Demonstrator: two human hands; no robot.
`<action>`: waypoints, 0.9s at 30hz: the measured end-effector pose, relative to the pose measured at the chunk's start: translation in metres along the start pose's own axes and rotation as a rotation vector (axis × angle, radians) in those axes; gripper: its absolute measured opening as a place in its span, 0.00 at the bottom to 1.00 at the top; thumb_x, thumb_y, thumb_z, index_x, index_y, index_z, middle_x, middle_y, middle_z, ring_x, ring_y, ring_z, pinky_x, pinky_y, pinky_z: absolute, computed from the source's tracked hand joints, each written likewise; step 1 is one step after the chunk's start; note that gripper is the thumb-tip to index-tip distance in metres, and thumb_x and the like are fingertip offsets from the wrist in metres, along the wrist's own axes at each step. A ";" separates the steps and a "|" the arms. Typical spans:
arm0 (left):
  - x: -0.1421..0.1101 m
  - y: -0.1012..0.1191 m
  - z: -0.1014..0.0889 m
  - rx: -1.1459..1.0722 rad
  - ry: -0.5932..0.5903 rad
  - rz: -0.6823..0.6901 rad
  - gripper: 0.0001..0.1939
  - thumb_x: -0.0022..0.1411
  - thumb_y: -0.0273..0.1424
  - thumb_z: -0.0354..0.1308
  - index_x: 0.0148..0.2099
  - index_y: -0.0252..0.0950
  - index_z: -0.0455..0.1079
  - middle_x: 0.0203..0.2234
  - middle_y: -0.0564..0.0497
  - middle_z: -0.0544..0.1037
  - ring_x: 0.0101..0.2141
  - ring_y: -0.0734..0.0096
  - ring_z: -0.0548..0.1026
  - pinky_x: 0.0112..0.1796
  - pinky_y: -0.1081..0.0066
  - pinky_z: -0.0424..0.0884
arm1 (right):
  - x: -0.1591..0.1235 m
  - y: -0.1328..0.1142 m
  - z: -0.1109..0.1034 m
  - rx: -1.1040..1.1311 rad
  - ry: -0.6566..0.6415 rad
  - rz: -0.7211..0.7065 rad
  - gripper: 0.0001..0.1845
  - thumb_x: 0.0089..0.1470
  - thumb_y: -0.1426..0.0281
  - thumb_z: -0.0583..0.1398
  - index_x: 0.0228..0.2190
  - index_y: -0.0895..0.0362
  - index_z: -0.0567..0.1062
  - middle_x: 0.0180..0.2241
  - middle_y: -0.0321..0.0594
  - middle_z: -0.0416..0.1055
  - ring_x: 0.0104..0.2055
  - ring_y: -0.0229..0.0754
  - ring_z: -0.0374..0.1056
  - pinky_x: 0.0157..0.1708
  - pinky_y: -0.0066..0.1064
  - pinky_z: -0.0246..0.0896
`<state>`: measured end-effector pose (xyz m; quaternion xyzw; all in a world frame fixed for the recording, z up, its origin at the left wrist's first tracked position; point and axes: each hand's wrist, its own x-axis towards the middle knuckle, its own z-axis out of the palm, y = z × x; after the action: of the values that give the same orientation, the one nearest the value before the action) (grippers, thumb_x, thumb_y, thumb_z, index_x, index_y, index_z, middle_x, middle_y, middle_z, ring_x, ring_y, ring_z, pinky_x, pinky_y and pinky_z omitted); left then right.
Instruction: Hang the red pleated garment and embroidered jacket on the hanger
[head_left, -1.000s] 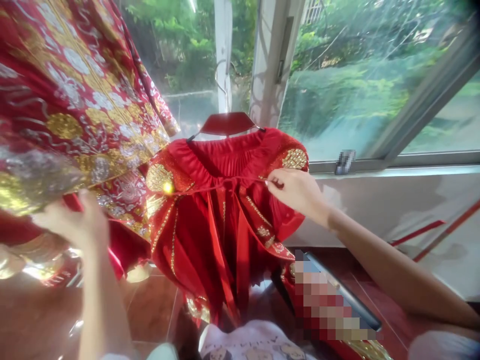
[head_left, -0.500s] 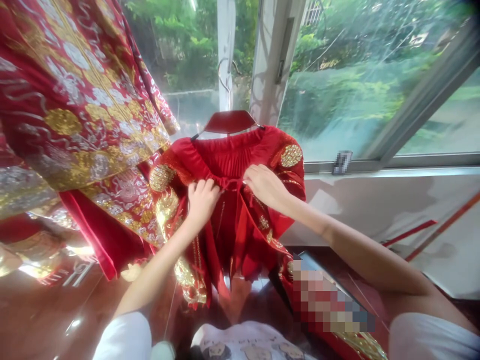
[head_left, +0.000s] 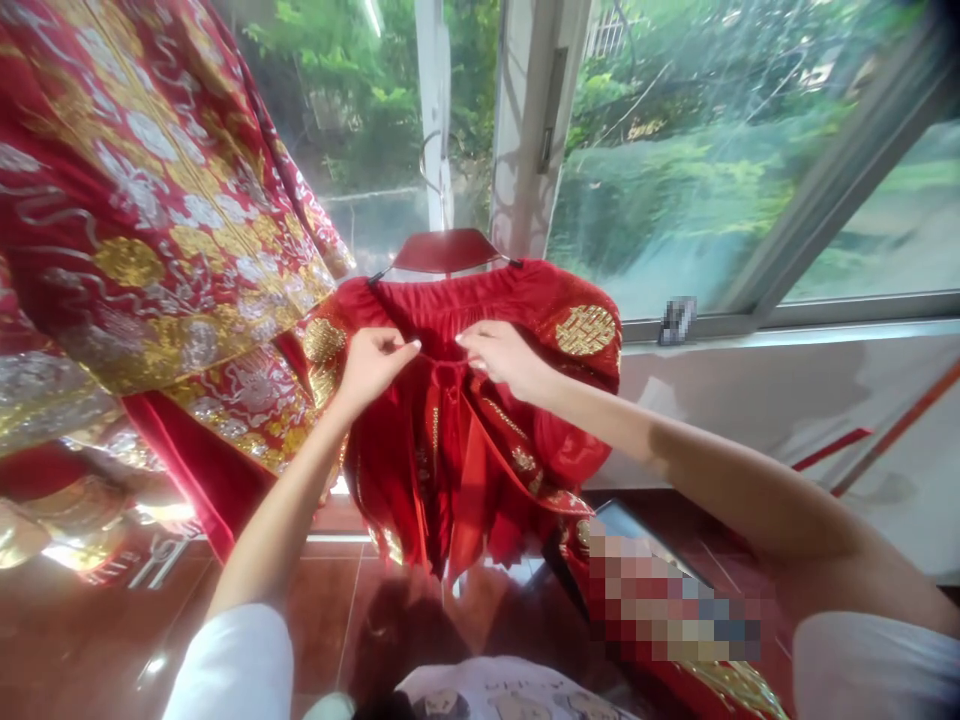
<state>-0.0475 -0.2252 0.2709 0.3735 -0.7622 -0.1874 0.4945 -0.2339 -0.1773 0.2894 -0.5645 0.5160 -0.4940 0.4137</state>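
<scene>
A red skirt (head_left: 480, 430) with gold embroidery hangs from a red hanger (head_left: 444, 250) hooked at the window. My left hand (head_left: 373, 362) pinches the gathered waistband just left of its middle. My right hand (head_left: 504, 357) pinches the same waistband just right of the middle, fingers closed on the red cloth or its thin tie. The two hands are a few fingers apart. A round gold emblem (head_left: 586, 330) shows on the skirt's right side.
A large red garment with gold and silver embroidery (head_left: 135, 230) hangs at the left, touching the skirt. Behind stand the window frame (head_left: 525, 120) and sill (head_left: 787, 335). Below lies a reddish tiled floor (head_left: 337, 610) and more red cloth at lower right.
My left hand came up from the large garment at the left to the skirt's waistband. My right hand shifted left along the waistband, and both now pinch it slightly higher.
</scene>
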 end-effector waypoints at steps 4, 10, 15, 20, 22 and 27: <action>-0.009 0.018 -0.025 0.029 0.078 0.025 0.18 0.50 0.37 0.66 0.20 0.35 0.62 0.13 0.58 0.61 0.16 0.81 0.55 0.19 0.75 0.48 | -0.013 -0.004 -0.043 -0.309 0.014 -0.290 0.02 0.47 0.76 0.62 0.27 0.61 0.73 0.21 0.34 0.68 0.20 0.29 0.59 0.23 0.24 0.53; 0.009 0.025 -0.067 -0.166 0.380 0.090 0.18 0.43 0.34 0.69 0.26 0.39 0.60 0.13 0.62 0.56 0.14 0.82 0.52 0.17 0.75 0.48 | -0.002 -0.023 -0.085 -0.443 0.203 -0.413 0.02 0.47 0.72 0.60 0.26 0.59 0.73 0.12 0.27 0.59 0.14 0.28 0.49 0.18 0.25 0.47; 0.008 0.025 -0.071 -0.150 0.106 0.090 0.07 0.44 0.31 0.62 0.21 0.38 0.66 0.11 0.57 0.60 0.14 0.79 0.54 0.18 0.73 0.50 | 0.011 -0.019 -0.088 -0.495 0.073 -0.375 0.09 0.43 0.73 0.62 0.32 0.59 0.73 0.18 0.33 0.71 0.16 0.31 0.58 0.19 0.26 0.53; 0.005 0.033 -0.052 0.326 0.302 0.190 0.04 0.46 0.25 0.62 0.23 0.38 0.72 0.20 0.53 0.69 0.25 0.70 0.66 0.28 0.71 0.59 | 0.009 -0.031 -0.082 -0.600 -0.376 -0.178 0.24 0.40 0.78 0.64 0.43 0.59 0.71 0.25 0.37 0.77 0.19 0.33 0.63 0.18 0.25 0.51; 0.010 0.036 -0.037 0.370 0.412 0.206 0.03 0.49 0.25 0.62 0.27 0.38 0.73 0.23 0.52 0.68 0.30 0.67 0.67 0.31 0.71 0.60 | 0.008 -0.039 -0.073 -0.565 -0.539 -0.151 0.26 0.41 0.78 0.63 0.45 0.59 0.71 0.29 0.38 0.78 0.18 0.30 0.60 0.16 0.24 0.48; 0.022 0.043 0.000 0.124 0.429 0.190 0.04 0.53 0.26 0.63 0.28 0.35 0.72 0.21 0.54 0.67 0.27 0.73 0.67 0.30 0.74 0.61 | 0.012 -0.037 -0.047 -0.243 -0.353 -0.475 0.29 0.46 0.70 0.63 0.51 0.61 0.69 0.38 0.42 0.77 0.24 0.29 0.65 0.19 0.20 0.55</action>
<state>-0.0690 -0.2136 0.3126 0.3609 -0.6816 -0.0095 0.6365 -0.2744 -0.1824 0.3350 -0.7915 0.3451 -0.4059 0.2995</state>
